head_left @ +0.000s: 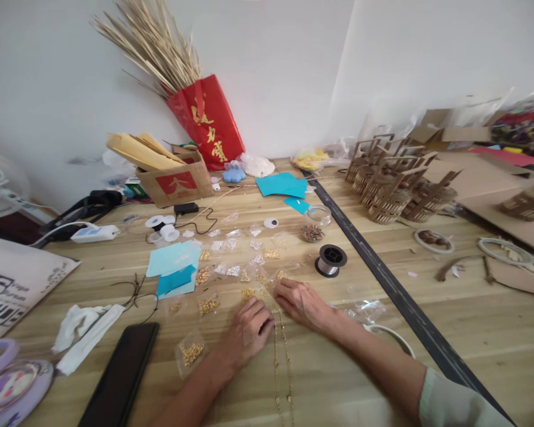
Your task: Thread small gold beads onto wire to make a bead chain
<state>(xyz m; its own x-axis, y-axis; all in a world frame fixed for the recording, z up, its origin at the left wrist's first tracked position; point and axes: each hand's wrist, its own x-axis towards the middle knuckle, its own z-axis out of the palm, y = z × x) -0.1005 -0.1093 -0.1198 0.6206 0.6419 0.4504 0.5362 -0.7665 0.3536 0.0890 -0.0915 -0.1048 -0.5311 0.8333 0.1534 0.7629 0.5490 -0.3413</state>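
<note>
My left hand (pixel 251 326) rests low over the wooden table, its fingers curled together beside a small heap of gold beads (pixel 248 292). Close by on the right, my right hand (pixel 300 299) has its fingers pinched near another packet of gold beads (pixel 282 275). What either set of fingertips holds is too small to make out. Two strands of a gold beaded chain (pixel 288 370) run from between the hands toward the table's near edge. Clear bags of gold beads (pixel 191 353) and silver pieces (pixel 234 271) lie around and beyond my hands.
Right of my hands stands a wire spool (pixel 331 261), with a dish of mixed beads (pixel 312 233) behind it. A black strip (pixel 382 290) crosses the table. Small wooden baskets (pixel 387 190) crowd the back right. A phone (pixel 120 376) and teal sheets (pixel 173 264) lie left.
</note>
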